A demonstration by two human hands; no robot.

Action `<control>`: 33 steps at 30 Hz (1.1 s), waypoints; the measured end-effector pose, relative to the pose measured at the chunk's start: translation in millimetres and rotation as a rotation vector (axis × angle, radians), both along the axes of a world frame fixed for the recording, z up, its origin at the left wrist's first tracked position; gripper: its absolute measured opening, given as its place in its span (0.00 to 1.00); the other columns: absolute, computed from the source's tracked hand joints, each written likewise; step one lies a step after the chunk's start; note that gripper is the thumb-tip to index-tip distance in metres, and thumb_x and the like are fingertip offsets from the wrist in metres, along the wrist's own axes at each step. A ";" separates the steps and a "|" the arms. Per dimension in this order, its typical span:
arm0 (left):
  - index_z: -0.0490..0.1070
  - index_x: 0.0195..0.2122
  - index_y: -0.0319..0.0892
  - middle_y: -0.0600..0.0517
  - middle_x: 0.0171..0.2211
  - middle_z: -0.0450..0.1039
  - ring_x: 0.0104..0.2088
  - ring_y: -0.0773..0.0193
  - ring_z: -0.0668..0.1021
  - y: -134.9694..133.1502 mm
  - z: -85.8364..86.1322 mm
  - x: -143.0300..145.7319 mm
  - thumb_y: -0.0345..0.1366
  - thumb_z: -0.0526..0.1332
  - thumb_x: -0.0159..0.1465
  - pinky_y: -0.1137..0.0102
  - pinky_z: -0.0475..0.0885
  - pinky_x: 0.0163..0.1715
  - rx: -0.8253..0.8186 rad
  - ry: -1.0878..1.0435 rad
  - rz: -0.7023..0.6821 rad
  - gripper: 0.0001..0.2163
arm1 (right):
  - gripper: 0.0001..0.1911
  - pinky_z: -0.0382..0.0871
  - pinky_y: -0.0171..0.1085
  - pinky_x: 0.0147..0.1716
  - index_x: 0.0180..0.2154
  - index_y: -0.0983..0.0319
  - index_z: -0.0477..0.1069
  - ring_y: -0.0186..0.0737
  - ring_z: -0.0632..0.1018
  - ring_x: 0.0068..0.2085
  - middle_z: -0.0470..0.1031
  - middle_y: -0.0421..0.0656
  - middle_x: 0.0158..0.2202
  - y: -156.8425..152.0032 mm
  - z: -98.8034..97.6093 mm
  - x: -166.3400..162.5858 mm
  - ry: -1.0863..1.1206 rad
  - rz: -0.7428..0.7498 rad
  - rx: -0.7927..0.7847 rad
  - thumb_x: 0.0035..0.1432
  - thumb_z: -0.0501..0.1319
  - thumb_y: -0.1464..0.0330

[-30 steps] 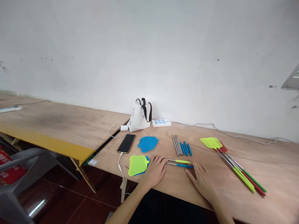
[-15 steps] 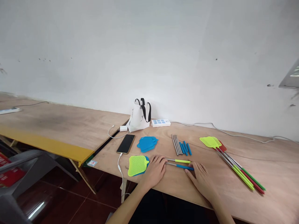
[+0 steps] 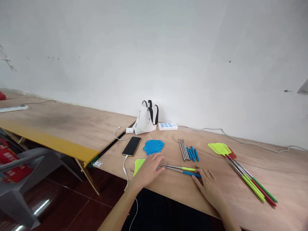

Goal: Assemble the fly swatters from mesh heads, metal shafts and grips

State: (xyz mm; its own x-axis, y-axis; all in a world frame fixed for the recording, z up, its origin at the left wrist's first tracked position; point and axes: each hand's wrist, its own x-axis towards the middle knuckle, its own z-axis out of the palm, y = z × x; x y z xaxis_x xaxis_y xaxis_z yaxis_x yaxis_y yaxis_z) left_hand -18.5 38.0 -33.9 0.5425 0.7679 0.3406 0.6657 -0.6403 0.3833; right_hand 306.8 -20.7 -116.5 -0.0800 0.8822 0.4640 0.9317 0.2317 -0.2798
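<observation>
Two fly swatters lie side by side on the wooden table, one with a yellow-green handle (image 3: 188, 168) and one with a blue handle (image 3: 192, 174), both on thin steel rods. My left hand (image 3: 149, 169) is over their heads with fingers stretched out; part of a yellow-green perforated head (image 3: 138, 166) shows beside it, and the other head is hidden. My right hand (image 3: 209, 183) rests flat on the table, fingers spread, its index finger and thumb touching the handle ends. Just beyond are several steel tubes (image 3: 183, 149) and blue grips (image 3: 193, 153).
A stack of blue swatter heads (image 3: 153, 146) and a phone (image 3: 131, 146) on a white cable lie to the left. Several swatters (image 3: 247, 178) lie at the right. A white bag (image 3: 145, 120) and power strip (image 3: 168, 126) stand by the wall. A gap separates the left table (image 3: 72, 125).
My left hand has slid left off the rods and over the swatter heads, its fingers opening out. My right hand stays at the handle ends. The view has turned slightly left.
</observation>
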 end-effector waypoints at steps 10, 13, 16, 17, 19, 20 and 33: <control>0.69 0.57 0.50 0.41 0.54 0.74 0.56 0.34 0.75 23.7 -2.0 -53.2 0.46 0.74 0.45 0.45 0.70 0.52 -0.265 0.290 0.251 0.36 | 0.19 0.50 0.66 0.64 0.53 0.49 0.70 0.49 0.69 0.63 0.70 0.42 0.62 -3.3 3.0 -23.2 -0.146 -0.006 0.014 0.72 0.47 0.55; 0.66 0.61 0.48 0.39 0.57 0.71 0.59 0.33 0.72 20.4 12.2 -48.4 0.49 0.74 0.45 0.46 0.66 0.56 -0.321 0.342 0.270 0.41 | 0.19 0.44 0.68 0.66 0.56 0.49 0.70 0.48 0.69 0.64 0.68 0.42 0.64 -5.0 5.2 -41.4 -0.205 0.048 0.045 0.72 0.47 0.56; 0.64 0.63 0.46 0.38 0.62 0.65 0.63 0.32 0.68 20.0 20.5 -44.5 0.51 0.73 0.45 0.48 0.64 0.59 -0.355 0.379 0.271 0.44 | 0.19 0.43 0.66 0.66 0.56 0.48 0.71 0.47 0.69 0.64 0.67 0.42 0.64 -6.4 7.6 -51.8 -0.241 0.082 0.052 0.73 0.47 0.56; 0.65 0.63 0.45 0.37 0.63 0.64 0.63 0.33 0.67 20.6 21.1 -43.8 0.51 0.74 0.44 0.48 0.63 0.60 -0.359 0.377 0.261 0.44 | 0.18 0.45 0.65 0.66 0.56 0.47 0.70 0.46 0.69 0.64 0.67 0.42 0.64 -6.7 8.6 -53.2 -0.248 0.087 0.045 0.73 0.48 0.56; 0.66 0.61 0.45 0.38 0.63 0.63 0.64 0.34 0.66 22.7 19.5 -43.1 0.50 0.74 0.44 0.49 0.63 0.60 -0.360 0.348 0.230 0.42 | 0.19 0.49 0.63 0.66 0.57 0.46 0.70 0.46 0.70 0.63 0.67 0.41 0.64 -6.9 11.1 -54.4 -0.255 0.093 0.031 0.73 0.48 0.56; 0.67 0.60 0.45 0.39 0.63 0.64 0.63 0.35 0.67 23.9 17.7 -43.1 0.49 0.74 0.44 0.49 0.63 0.60 -0.358 0.326 0.215 0.40 | 0.19 0.51 0.61 0.66 0.58 0.46 0.69 0.45 0.70 0.63 0.67 0.41 0.64 -6.8 12.4 -54.9 -0.256 0.093 0.030 0.73 0.48 0.56; 0.69 0.57 0.49 0.41 0.60 0.66 0.61 0.34 0.69 33.5 2.2 -48.5 0.44 0.74 0.46 0.51 0.67 0.56 -0.252 0.058 0.177 0.35 | 0.17 0.69 0.48 0.52 0.55 0.50 0.74 0.44 0.76 0.47 0.74 0.45 0.44 7.3 13.6 -66.2 -0.170 0.105 0.116 0.72 0.51 0.63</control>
